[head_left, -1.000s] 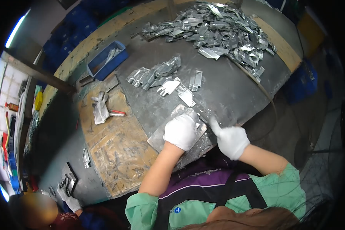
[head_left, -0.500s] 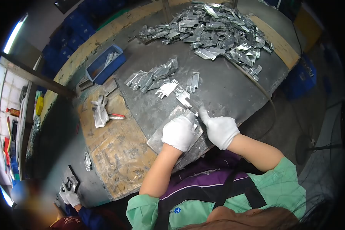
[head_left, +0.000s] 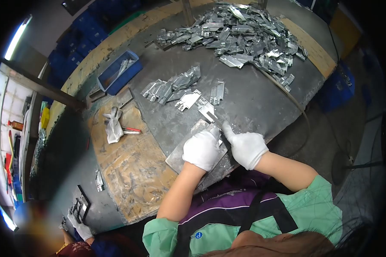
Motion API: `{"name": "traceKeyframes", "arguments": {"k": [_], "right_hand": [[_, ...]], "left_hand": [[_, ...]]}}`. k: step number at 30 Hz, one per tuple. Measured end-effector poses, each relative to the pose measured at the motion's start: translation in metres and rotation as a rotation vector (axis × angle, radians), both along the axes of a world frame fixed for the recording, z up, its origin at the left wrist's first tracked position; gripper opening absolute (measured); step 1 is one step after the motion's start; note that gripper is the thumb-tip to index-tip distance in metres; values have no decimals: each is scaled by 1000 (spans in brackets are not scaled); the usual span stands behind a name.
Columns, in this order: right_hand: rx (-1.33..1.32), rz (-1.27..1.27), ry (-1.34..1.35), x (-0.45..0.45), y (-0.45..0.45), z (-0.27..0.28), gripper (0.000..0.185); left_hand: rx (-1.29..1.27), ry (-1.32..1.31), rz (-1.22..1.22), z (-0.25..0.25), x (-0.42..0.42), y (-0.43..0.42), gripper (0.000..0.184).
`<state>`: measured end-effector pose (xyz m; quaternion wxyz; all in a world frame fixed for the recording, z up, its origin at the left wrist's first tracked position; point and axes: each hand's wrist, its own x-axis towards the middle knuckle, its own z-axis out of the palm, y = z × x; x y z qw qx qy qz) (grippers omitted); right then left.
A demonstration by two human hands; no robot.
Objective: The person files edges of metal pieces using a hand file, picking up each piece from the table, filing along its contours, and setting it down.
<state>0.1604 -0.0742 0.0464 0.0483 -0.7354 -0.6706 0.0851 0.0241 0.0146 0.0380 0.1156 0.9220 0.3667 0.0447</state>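
My left hand (head_left: 200, 150), in a white glove, rests closed on a worn metal plate (head_left: 176, 157). Shiny metal shows beside its fingers, but most of what it grips is hidden. Close on its right, my gloved right hand (head_left: 247, 149) is closed round a dark flat tool (head_left: 215, 120), its index finger along it. The tool's far end overlaps a shiny flat part (head_left: 206, 109). Another shiny part (head_left: 188, 100) lies to the left, and a ridged part (head_left: 217, 92) lies behind. A small heap of parts (head_left: 171, 85) is farther left.
A large pile of metal parts (head_left: 253, 34) covers the back right. A blue bin (head_left: 120, 73) stands at the back left. An empty glove (head_left: 113, 125) and a red-handled tool (head_left: 132, 130) lie on brown board (head_left: 135, 180). A co-worker's gloved hand (head_left: 80, 225) is at lower left.
My right hand has moved left, closer to my left hand. The dark tool now reaches past my fingers over the shiny part. The co-worker's hands have shifted near a black frame.
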Motion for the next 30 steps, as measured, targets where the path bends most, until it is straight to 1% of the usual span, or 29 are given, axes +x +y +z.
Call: {"name": "traceKeyframes", "arguments": {"k": [2,4,5,7,8,11,12,13,15,17,19,20,21,23,24,25,27,28,30], "right_hand": [[-62,10,0,1,-22,14,63],[-80,28,-49,4,-49,8,63],[-34,46,-68,9,-51,1,62],[-34,32,-2,8,-33,10,62],[10,25,-14,7,-21,7,61],[98,6,-67,5,-6,-8,61],[54,10,-49,3,-13,2,62],[6,16,-31,3,-23,9,62],[21,59,-35,7,-38,2,63],[-24,46,-33,9,-43,-1,62],[-48,3,-12,5,-17,9,62],[-50,-5,-10,4,-4,8,62],[1,-6,-11,4,8,0,62],[5,-4,-16,4,6,3,63],[-4,-1,-18,4,4,3,63],[-57,8,-14,4,-7,9,64],[-159,23,-130,6,-32,11,66],[-258,15,-78,10,-36,12,64],[-209,44,-30,15,-25,14,62]], "left_hand": [[-4,-9,14,1,0,1,16],[-43,10,-26,3,0,3,16],[-50,8,-17,2,-1,4,16],[27,-65,-50,1,-2,0,13],[31,22,-32,2,0,-1,12],[45,-24,-38,2,-1,0,12],[50,-27,-33,1,-1,1,12],[4,6,-24,-1,0,2,14],[-53,32,-9,-2,0,5,17],[-19,15,-43,-3,-1,3,16],[10,-5,-46,-4,-1,1,15],[49,-33,-33,-3,-1,0,13],[59,-36,-35,-2,0,1,13],[-23,-1,18,-2,1,1,17],[-22,-5,21,-1,1,1,17],[-30,-4,-3,0,0,2,17],[-49,-9,-16,5,-1,3,17],[-45,-13,-33,8,-1,3,17],[-56,2,-76,6,-1,-1,17]]}}
